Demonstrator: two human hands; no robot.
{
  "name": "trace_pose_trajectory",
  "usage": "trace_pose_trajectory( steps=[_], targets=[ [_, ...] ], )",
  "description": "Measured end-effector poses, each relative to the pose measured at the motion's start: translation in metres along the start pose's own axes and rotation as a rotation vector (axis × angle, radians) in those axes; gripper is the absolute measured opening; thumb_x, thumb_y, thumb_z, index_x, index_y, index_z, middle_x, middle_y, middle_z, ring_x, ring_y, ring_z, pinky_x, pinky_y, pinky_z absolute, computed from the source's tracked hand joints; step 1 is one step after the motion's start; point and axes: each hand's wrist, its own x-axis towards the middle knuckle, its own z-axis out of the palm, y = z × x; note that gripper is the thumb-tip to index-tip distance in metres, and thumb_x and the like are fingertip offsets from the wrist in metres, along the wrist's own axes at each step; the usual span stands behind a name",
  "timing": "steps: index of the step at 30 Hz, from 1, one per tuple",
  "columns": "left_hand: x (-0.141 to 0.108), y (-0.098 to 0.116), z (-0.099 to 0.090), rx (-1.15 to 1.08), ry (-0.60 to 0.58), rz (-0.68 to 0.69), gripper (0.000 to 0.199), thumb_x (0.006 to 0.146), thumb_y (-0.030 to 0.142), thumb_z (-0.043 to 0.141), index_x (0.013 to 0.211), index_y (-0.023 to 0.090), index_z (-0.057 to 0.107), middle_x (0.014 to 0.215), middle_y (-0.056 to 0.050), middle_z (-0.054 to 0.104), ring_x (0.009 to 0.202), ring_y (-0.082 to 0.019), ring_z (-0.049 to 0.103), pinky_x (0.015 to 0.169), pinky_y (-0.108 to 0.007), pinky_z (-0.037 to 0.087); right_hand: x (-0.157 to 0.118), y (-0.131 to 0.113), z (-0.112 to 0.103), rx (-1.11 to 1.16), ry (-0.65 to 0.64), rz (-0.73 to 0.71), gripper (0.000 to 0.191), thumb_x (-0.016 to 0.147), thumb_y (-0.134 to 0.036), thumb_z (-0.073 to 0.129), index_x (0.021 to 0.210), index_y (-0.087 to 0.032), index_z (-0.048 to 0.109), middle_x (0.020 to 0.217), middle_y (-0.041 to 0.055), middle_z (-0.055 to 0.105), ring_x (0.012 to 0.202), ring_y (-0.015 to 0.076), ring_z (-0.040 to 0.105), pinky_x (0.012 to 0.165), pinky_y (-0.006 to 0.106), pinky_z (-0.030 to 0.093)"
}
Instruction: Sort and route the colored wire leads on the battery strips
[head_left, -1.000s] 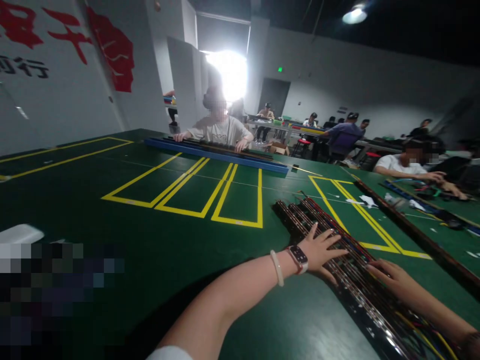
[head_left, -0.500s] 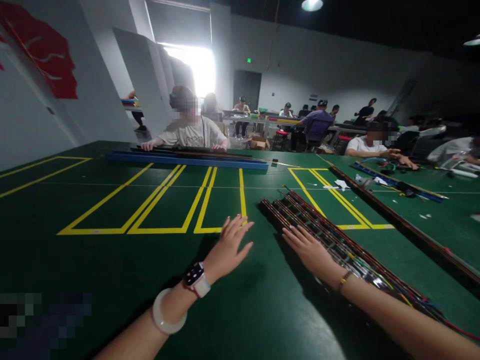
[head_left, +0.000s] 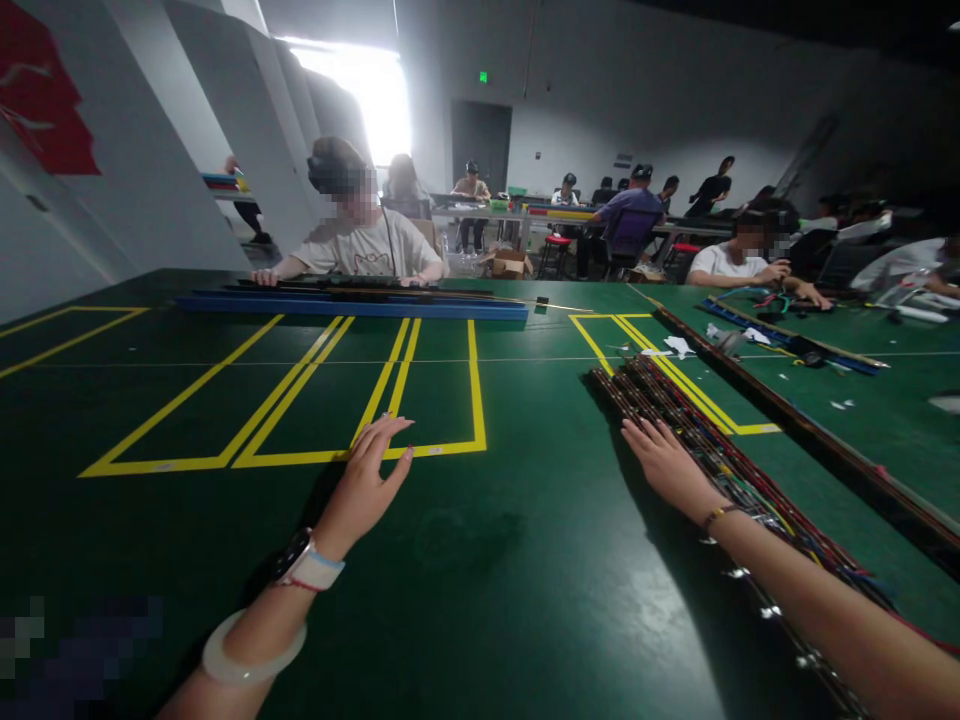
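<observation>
My left hand (head_left: 366, 488) is open, its fingers apart, over the green table beside the yellow tape lines. Nothing is in it. My right hand (head_left: 666, 465) lies with outstretched fingers along the near left side of a bundle of long, thin dark rods (head_left: 739, 450), touching it. Red, blue, yellow and green strands run through the bundle toward the right. Its lower part is hidden behind my forearm, and shiny metal bits (head_left: 769, 610) show on the near side of that arm.
Yellow tape (head_left: 480, 400) marks rectangles on the green table (head_left: 480, 600). Across it a person (head_left: 367, 240) has both hands at a long blue tray (head_left: 352, 308). Another long dark bundle (head_left: 810, 435) lies right, with white scraps (head_left: 679, 346) and a blue strip (head_left: 795, 340) near it.
My right hand and the rod bundle have shifted to the right, onto the right-hand tape lines. My left hand has moved left, away from the bundle. The view has also shifted slightly.
</observation>
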Motion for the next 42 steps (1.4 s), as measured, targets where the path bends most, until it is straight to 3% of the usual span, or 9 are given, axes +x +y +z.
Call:
trace_pose_trajectory(
  steps=[7,11,13,16,18,21,25,34,42],
  targets=[
    [-0.013,-0.006,-0.002,-0.057,0.068,-0.073,0.032,0.091,0.043,0.044,0.104,0.018,0.059,0.117,-0.008,0.058,0.121,-0.022,0.048,0.105,-0.044,0.038,-0.036,0.079,0.033,0.076,-0.054,0.023,0.058,0.078,-0.004,0.029,0.131,-0.011,0.052,0.146,0.0043,0.033,0.138,0.0265,0.024,0.114,0.047,0.025],
    [-0.022,-0.003,-0.003,-0.116,0.012,-0.218,0.037,0.089,0.050,0.044,0.087,0.016,0.059,0.085,-0.006,0.064,0.081,-0.018,0.062,0.074,-0.031,0.051,-0.049,0.105,0.042,0.056,-0.036,-0.051,0.058,0.077,-0.003,0.031,0.132,-0.010,0.050,0.147,0.0039,0.032,0.138,0.0252,0.022,0.113,0.045,0.027],
    [-0.026,-0.001,-0.003,-0.143,-0.046,-0.302,0.040,0.088,0.053,0.043,0.084,0.016,0.057,0.071,-0.003,0.061,0.062,-0.015,0.059,0.058,-0.025,0.047,-0.052,0.112,0.042,0.029,-0.031,-0.079,0.059,0.077,-0.003,0.031,0.133,-0.012,0.049,0.147,0.0026,0.032,0.138,0.0244,0.023,0.112,0.044,0.028],
    [-0.031,-0.002,-0.001,-0.110,-0.100,-0.316,0.043,0.088,0.056,0.041,0.081,0.016,0.056,0.063,-0.001,0.059,0.052,-0.013,0.055,0.048,-0.022,0.039,-0.051,0.111,0.032,0.005,-0.027,-0.088,0.058,0.081,-0.007,0.034,0.137,-0.019,0.044,0.148,0.0018,0.030,0.137,0.0226,0.026,0.112,0.044,0.028],
    [-0.034,-0.006,0.001,-0.046,-0.134,-0.253,0.043,0.090,0.053,0.038,0.080,0.016,0.057,0.061,-0.001,0.058,0.050,-0.012,0.053,0.046,-0.022,0.035,-0.050,0.107,0.020,-0.010,-0.009,-0.004,0.049,0.088,-0.020,0.036,0.136,-0.021,0.045,0.146,0.0045,0.033,0.133,0.0236,0.032,0.111,0.046,0.026],
    [-0.038,-0.011,0.005,0.085,-0.145,-0.048,0.038,0.093,0.043,0.038,0.078,0.015,0.059,0.059,0.000,0.056,0.049,-0.011,0.051,0.047,-0.022,0.033,-0.053,0.097,0.000,-0.058,-0.006,0.285,0.047,0.089,-0.044,0.039,0.120,-0.013,0.056,0.131,0.0150,0.046,0.118,0.0289,0.046,0.103,0.046,0.034],
    [-0.040,-0.003,0.012,0.257,-0.136,0.300,0.032,0.095,0.027,0.038,0.079,0.014,0.062,0.064,-0.002,0.058,0.054,-0.011,0.052,0.053,-0.023,0.035,-0.066,0.084,-0.019,-0.104,-0.155,0.537,0.049,0.085,-0.056,0.043,0.100,-0.012,0.062,0.102,0.0182,0.055,0.094,0.0312,0.052,0.081,0.043,0.042],
    [-0.047,0.036,0.019,0.442,-0.213,0.870,0.019,0.092,0.022,0.044,0.099,0.012,0.059,0.076,-0.004,0.062,0.066,-0.014,0.054,0.058,-0.028,0.037,-0.070,0.074,-0.018,-0.168,-0.281,0.728,0.051,0.086,-0.058,0.042,0.096,-0.010,0.059,0.094,0.0228,0.055,0.091,0.0337,0.054,0.071,0.039,0.035],
    [-0.059,0.060,0.032,0.315,-0.285,0.975,0.020,0.091,0.027,0.045,0.089,0.012,0.058,0.071,-0.003,0.060,0.063,-0.013,0.052,0.056,-0.029,0.036,-0.065,0.091,-0.017,0.035,-0.525,0.779,0.058,0.085,-0.067,0.031,0.100,-0.018,0.058,0.103,0.0218,0.057,0.092,0.0338,0.057,0.069,0.040,0.037]
  ],
)
